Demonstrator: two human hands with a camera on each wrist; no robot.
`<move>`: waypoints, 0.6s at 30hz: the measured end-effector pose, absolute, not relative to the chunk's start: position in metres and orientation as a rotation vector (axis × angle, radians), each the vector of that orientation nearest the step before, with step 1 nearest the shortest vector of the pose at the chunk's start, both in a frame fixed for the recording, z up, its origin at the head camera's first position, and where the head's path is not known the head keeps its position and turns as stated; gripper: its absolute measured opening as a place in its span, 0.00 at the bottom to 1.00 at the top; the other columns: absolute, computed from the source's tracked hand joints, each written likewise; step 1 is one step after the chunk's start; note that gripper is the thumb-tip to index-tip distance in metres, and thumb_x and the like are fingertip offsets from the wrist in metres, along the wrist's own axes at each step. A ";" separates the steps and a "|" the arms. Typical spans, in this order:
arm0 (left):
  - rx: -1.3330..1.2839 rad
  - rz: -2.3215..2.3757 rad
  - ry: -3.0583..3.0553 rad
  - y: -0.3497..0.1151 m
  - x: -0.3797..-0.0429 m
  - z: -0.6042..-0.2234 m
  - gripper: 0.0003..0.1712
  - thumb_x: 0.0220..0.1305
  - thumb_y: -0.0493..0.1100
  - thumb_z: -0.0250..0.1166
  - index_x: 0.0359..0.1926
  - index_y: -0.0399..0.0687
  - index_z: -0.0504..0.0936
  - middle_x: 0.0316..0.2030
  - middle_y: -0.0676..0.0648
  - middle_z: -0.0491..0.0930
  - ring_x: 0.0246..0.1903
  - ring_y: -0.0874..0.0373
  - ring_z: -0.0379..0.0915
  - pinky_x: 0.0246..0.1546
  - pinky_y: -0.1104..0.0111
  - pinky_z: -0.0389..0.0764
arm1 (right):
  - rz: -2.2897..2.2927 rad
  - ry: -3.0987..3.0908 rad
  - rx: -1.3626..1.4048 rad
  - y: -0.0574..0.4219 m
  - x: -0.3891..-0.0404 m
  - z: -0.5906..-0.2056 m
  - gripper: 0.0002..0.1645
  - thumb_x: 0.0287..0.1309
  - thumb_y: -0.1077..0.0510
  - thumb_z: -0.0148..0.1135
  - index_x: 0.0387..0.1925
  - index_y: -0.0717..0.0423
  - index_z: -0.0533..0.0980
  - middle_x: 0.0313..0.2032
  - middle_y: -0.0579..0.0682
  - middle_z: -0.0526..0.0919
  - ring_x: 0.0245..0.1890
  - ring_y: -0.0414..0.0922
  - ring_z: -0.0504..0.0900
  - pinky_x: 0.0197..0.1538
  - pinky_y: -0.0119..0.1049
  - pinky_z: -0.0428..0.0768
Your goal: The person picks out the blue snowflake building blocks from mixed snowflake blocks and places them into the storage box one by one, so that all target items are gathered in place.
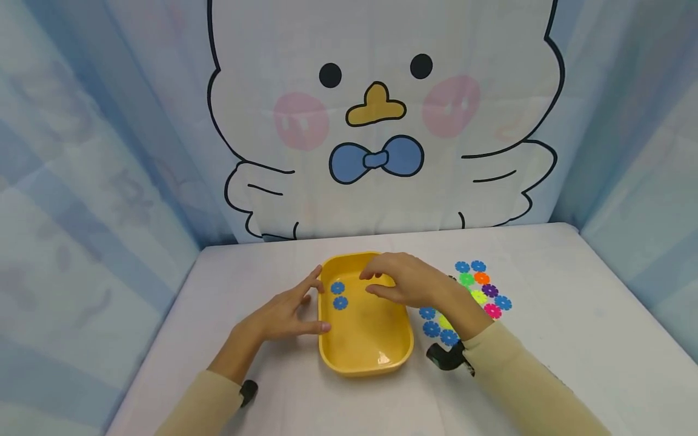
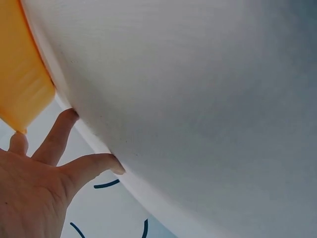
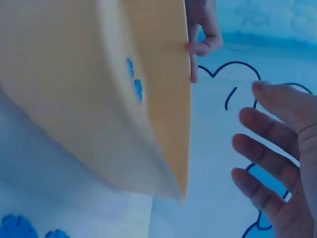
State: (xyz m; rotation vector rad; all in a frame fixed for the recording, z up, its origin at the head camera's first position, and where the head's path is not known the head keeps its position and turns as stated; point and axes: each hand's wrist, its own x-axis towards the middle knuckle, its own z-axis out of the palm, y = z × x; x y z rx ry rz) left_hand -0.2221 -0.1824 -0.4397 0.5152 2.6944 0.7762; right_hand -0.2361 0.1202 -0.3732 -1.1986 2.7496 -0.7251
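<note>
A yellow tray (image 1: 365,333) stands on the white table, with two blue flower-shaped discs (image 1: 339,295) lying by its left wall. My left hand (image 1: 289,312) rests at the tray's left rim, its thumb and fingertips spread along the edge. In the left wrist view, those fingers (image 2: 55,141) reach down to the tabletop beside the tray. Over the tray's back right part hovers my right hand (image 1: 409,281), fingers loosely bent. The right wrist view shows nothing between its thumb and fingers (image 3: 267,153).
Right of the tray lies a group of notched discs in several colours, among them a purple disc (image 1: 490,290) and a pink disc (image 1: 492,310). My right forearm (image 1: 463,309) hides part of the group. Behind the table hangs a printed curtain (image 1: 376,206).
</note>
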 end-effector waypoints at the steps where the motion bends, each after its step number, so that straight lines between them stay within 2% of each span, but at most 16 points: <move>1: 0.516 0.778 2.696 -0.182 -0.222 -0.440 0.63 0.51 0.74 0.71 0.81 0.71 0.46 0.70 0.58 0.69 0.67 0.46 0.73 0.63 0.44 0.77 | -0.761 2.758 -1.202 0.124 -0.236 -0.374 0.15 0.67 0.52 0.68 0.54 0.47 0.83 0.50 0.42 0.85 0.52 0.45 0.83 0.59 0.40 0.84; 4: 0.525 0.789 2.699 -0.182 -0.223 -0.441 0.63 0.52 0.73 0.71 0.81 0.71 0.46 0.71 0.57 0.67 0.67 0.45 0.73 0.63 0.43 0.77 | -0.877 2.787 -1.227 0.137 -0.235 -0.378 0.15 0.67 0.55 0.69 0.53 0.49 0.83 0.48 0.44 0.85 0.50 0.46 0.83 0.56 0.41 0.85; 8: 0.546 0.794 2.702 -0.183 -0.222 -0.443 0.64 0.53 0.73 0.71 0.82 0.71 0.43 0.67 0.63 0.68 0.68 0.46 0.72 0.64 0.45 0.76 | -0.964 2.861 -1.283 0.152 -0.235 -0.384 0.14 0.64 0.59 0.71 0.51 0.50 0.84 0.45 0.43 0.86 0.46 0.45 0.83 0.53 0.39 0.86; 13: 0.536 0.786 2.694 -0.183 -0.222 -0.442 0.66 0.53 0.73 0.70 0.83 0.72 0.40 0.65 0.67 0.67 0.70 0.48 0.70 0.66 0.45 0.75 | -1.048 2.888 -1.334 0.168 -0.235 -0.391 0.14 0.63 0.61 0.71 0.51 0.49 0.84 0.46 0.41 0.86 0.45 0.43 0.83 0.50 0.35 0.86; 18: 0.514 0.795 2.692 -0.184 -0.221 -0.442 0.66 0.53 0.73 0.71 0.83 0.72 0.40 0.65 0.67 0.67 0.70 0.48 0.69 0.67 0.45 0.73 | -1.081 2.909 -1.321 0.184 -0.234 -0.394 0.15 0.63 0.63 0.71 0.50 0.49 0.83 0.45 0.42 0.85 0.44 0.42 0.83 0.48 0.35 0.86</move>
